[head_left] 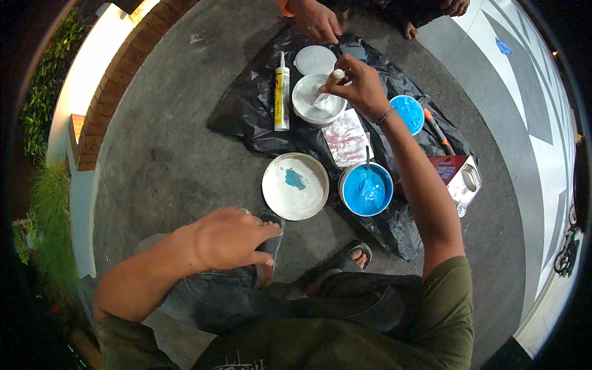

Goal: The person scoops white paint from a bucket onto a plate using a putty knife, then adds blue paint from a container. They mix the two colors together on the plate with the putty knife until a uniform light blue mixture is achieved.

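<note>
My right hand [361, 89] is closed on a short tool [337, 76] with a pale, rounded handle; its lower end is in the white tub [301, 111]. Whitish material [323, 103] lies in the tub around the tool's end. Whether it is a brush or a scraper I cannot tell. Over my bent left knee hangs my left hand [225, 239], empty, thumb and fingers apart. Between my hands lie a round white lid [277, 206] with a blue smear and a tub of blue paint [369, 190] with a thin stick or handle standing in it.
A black plastic sheet [246, 114] covers the ground, bearing a yellow-labelled sealant cartridge [282, 95], a white lid [315, 60], a white-smeared card [345, 139], another blue tub [407, 114], an orange-handled tool [439, 132] and a metal can [464, 184]. Another person's hand [316, 21] reaches in from the top.
</note>
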A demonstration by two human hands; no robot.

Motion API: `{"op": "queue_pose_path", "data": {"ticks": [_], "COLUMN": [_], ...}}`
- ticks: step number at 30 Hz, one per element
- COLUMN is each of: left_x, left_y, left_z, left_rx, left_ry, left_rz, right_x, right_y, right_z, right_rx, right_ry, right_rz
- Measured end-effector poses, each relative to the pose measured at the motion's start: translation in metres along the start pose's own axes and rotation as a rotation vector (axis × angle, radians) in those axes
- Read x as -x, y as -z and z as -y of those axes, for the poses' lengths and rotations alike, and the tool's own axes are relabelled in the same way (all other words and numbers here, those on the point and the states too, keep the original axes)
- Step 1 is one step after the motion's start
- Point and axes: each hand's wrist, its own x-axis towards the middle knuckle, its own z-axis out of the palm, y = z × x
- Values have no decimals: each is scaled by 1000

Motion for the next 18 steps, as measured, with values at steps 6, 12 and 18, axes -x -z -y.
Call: {"op": "queue_pose_path", "data": {"ticks": [6, 12, 18], "left_x": [-4, -4, -10], "left_y": [5, 7, 7], "left_z": [-8, -13, -13], "left_rx": [-24, -32, -27], "left_ry": [15, -9, -85], "left_rz": [6, -34, -46], "right_x": [-1, 13, 35], "right_y": [12, 16, 16], "right_z": [3, -16, -40], "right_rx": [184, 102, 147], "right_ry": [61, 28, -50], "right_rz": [-27, -50, 22]}}
